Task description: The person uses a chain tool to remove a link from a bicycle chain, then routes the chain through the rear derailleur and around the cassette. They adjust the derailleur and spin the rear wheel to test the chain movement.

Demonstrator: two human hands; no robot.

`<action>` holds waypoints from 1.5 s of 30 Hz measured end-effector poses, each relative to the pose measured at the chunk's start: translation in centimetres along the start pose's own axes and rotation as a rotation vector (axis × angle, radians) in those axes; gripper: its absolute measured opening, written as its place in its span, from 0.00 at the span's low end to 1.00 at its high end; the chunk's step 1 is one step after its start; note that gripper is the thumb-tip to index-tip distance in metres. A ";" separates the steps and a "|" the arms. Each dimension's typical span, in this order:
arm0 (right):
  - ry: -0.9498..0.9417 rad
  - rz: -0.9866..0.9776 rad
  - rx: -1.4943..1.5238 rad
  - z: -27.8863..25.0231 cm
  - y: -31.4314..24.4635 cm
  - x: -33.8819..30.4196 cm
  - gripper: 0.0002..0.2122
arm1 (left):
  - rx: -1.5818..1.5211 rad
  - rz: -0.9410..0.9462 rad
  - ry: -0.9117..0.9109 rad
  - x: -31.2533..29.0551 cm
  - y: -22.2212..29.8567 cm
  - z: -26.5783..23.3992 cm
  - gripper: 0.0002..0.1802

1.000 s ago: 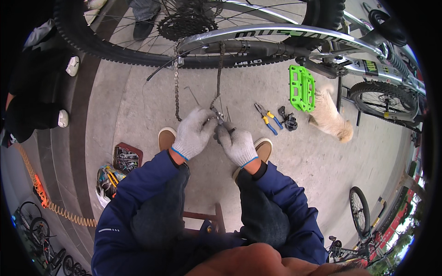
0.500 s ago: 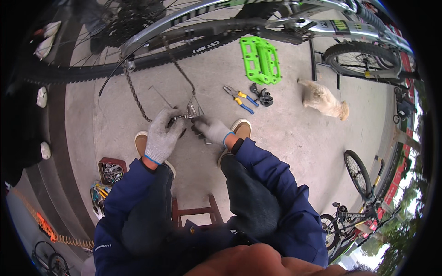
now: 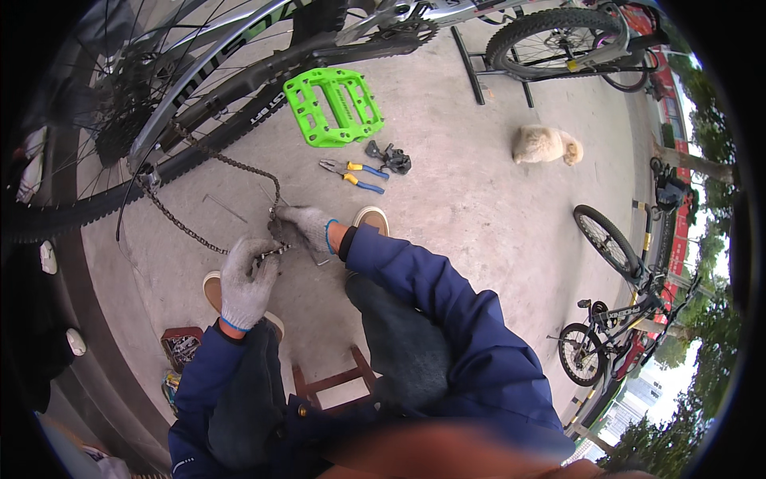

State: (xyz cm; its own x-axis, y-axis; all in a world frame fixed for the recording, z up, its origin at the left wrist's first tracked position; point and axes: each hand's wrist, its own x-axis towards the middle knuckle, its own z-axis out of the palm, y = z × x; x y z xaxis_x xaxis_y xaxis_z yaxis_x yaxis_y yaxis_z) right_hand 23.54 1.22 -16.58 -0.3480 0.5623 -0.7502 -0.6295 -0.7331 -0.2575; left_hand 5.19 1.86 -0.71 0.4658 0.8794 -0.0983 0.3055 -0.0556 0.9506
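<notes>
Both my hands wear pale knitted gloves and are close together over the concrete between my shoes. A dark bicycle chain point(image 3: 185, 227) hangs from the bike in two strands that run to my hands. My left hand point(image 3: 249, 281) pinches the end of one strand, with a short piece of links showing past its fingertips. The other strand enters the fingers of my right hand point(image 3: 305, 227), which are closed and partly hidden. Thin metal rods show below the right hand; whether it grips them too cannot be made out.
A silver bicycle frame point(image 3: 167, 104) with its wheel stands ahead. Green pedals point(image 3: 333, 108), pliers point(image 3: 355, 174) and a black derailleur-like part point(image 3: 391, 158) lie on the floor. A thin rod point(image 3: 226, 208), a parts box point(image 3: 182, 348), a pale dog point(image 3: 546, 144) and another bicycle point(image 3: 610, 311) surround me.
My view has shifted, moving the bike and tools leftward in the picture. My right hand now sits higher than the left, and the silver metal piece between my hands is covered.
</notes>
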 end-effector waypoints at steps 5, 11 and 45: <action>-0.005 0.097 0.038 0.9 -0.2 0.1 0.32 | -0.067 0.052 -0.043 -0.4 0.4 0.2 0.12; 0.247 -0.139 -0.060 -0.7 -2.3 -0.8 0.14 | -0.109 0.036 0.014 -0.4 -0.9 0.1 0.11; -0.250 -0.906 -0.430 1.5 -8.5 -20.2 0.13 | 0.844 0.147 -0.228 0.3 -8.6 -0.3 0.23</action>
State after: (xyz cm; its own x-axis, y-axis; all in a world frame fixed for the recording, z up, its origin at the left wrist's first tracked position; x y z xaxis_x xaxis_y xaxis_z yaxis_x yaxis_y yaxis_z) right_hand 34.86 -3.27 1.68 -0.0325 0.9990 -0.0307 -0.4429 -0.0419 -0.8956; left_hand 2.45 2.75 -8.80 0.6750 0.7255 -0.1339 0.6985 -0.5701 0.4325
